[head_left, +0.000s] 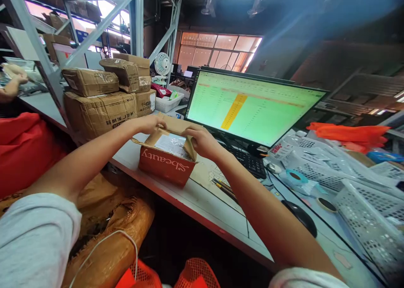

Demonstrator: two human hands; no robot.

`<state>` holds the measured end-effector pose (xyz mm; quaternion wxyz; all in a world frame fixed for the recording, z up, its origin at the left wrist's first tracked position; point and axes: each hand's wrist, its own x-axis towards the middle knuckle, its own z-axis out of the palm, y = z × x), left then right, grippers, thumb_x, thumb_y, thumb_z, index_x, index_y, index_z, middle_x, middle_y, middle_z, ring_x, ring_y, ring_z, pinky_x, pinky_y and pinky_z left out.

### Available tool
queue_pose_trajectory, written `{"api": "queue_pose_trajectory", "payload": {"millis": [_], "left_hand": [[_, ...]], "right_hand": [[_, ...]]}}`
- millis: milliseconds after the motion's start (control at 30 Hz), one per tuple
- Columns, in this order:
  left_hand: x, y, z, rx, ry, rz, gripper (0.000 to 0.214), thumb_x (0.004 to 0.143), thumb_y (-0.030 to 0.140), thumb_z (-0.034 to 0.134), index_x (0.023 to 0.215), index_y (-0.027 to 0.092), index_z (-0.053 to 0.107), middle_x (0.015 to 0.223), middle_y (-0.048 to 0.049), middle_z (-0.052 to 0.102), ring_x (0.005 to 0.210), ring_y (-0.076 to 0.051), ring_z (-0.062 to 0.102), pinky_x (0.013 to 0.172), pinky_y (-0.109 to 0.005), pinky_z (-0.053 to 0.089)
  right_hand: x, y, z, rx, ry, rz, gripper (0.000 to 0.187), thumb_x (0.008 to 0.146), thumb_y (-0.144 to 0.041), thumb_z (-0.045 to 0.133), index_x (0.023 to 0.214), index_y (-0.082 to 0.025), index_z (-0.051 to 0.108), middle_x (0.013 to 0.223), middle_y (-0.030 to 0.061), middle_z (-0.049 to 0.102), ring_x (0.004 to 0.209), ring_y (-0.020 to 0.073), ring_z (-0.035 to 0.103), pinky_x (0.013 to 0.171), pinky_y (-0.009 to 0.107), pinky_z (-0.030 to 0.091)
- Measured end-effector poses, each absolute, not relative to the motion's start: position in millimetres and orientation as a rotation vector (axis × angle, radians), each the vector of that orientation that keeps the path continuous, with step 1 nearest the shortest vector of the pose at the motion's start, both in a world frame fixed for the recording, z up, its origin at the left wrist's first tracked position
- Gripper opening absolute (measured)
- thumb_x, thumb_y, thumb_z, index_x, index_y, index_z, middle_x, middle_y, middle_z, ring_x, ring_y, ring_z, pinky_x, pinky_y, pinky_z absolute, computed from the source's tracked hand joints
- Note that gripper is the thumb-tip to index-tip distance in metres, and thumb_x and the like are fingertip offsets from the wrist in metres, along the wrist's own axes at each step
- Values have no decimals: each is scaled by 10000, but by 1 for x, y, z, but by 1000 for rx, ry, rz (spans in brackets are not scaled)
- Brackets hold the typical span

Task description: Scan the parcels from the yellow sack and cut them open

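A red cardboard carton [166, 164] on the white workbench [217, 220] is held open between both hands, its rear flap [170, 126] pinched by the left hand [148, 124] and its side flap [190, 148] clasped by the right hand [200, 141].

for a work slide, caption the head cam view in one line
Left hand and right hand hold the flaps of a red cardboard box beside a spreadsheet monitor
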<state>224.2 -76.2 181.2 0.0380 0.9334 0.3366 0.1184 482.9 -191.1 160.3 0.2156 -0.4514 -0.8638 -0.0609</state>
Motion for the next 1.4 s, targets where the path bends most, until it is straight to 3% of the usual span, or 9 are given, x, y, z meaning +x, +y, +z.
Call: {"api": "queue_pose_trajectory", "payload": {"millis": [167, 300, 467, 667, 833, 1067, 1167, 1400], "left_hand": [[232, -71, 152, 3002, 693, 185, 596, 847, 44, 441, 1360, 235, 676, 1489, -35, 622, 1360, -181, 556, 1150, -279, 399], [238, -75, 145, 3083, 625, 158, 705, 833, 75, 446, 1509, 245, 551, 1607, -29, 499, 1454, -214, 467, 1211, -351, 334], [252, -83, 156, 3089, 732, -50, 801, 733, 94, 516, 1509, 289, 555, 1562, -9, 553, 1351, -282, 542, 1073, -374, 442], [272, -97, 175, 3244, 741, -98, 582, 853, 79, 465, 1341, 314, 677, 1485, -24, 625, 1363, -322, 494, 968, -412, 452], [280, -106, 193, 3430, 730, 103, 430, 912, 94, 493, 1198, 305, 736, 1329, -88, 696, 1230, -308, 576, 996, -455, 428], [233, -146, 220, 3588, 954, 406, 521, 958, 77, 394, 1397, 238, 623, 1211, -105, 726, 1094, -281, 634, 857, -397, 485], [207, -164, 220, 3605, 1068, 499, 483, 987, 118, 374, 1392, 218, 617, 1228, -95, 735, 1056, -279, 645, 786, -391, 498], [174, -197, 199, 3467, 1101, 698, 441, 1036, 205, 326, 1325, 232, 658, 1230, -58, 745, 1089, -270, 656, 837, -418, 521]], "right_hand": [[525, -225, 160, -1263, -2253, -362, 523, 785, 0, 491, 1173, -239, 747, 1242, 122, 667, 1174, 296, 607, 1006, 479, 504], [543, -246, 142, -1196, -2133, -408, 351, 826, -50, 529, 1037, -250, 725, 1183, 112, 667, 1136, 284, 620, 979, 470, 528], [548, -266, 105, -1195, -1961, -382, 301, 763, -33, 536, 931, -242, 673, 1083, 90, 687, 1016, 255, 674, 849, 402, 567], [548, -287, 82, -1170, -1843, -397, 259, 832, -56, 566, 960, -250, 680, 1110, 87, 693, 1036, 245, 696, 882, 410, 585], [551, -303, 80, -1138, -1838, -439, 276, 863, -48, 572, 1009, -251, 690, 1132, 96, 688, 1069, 253, 702, 890, 436, 600], [547, -346, 67, -1091, -1814, -474, 467, 855, 5, 552, 1157, -319, 701, 1196, 95, 680, 1223, 311, 668, 968, 545, 599], [540, -359, 64, -1078, -1806, -479, 511, 860, -1, 578, 1205, -354, 708, 1207, 88, 690, 1233, 327, 668, 978, 566, 600], [529, -366, 59, -1057, -1818, -463, 592, 876, -17, 598, 1305, -417, 681, 1232, 74, 705, 1254, 339, 661, 985, 591, 603]]}}
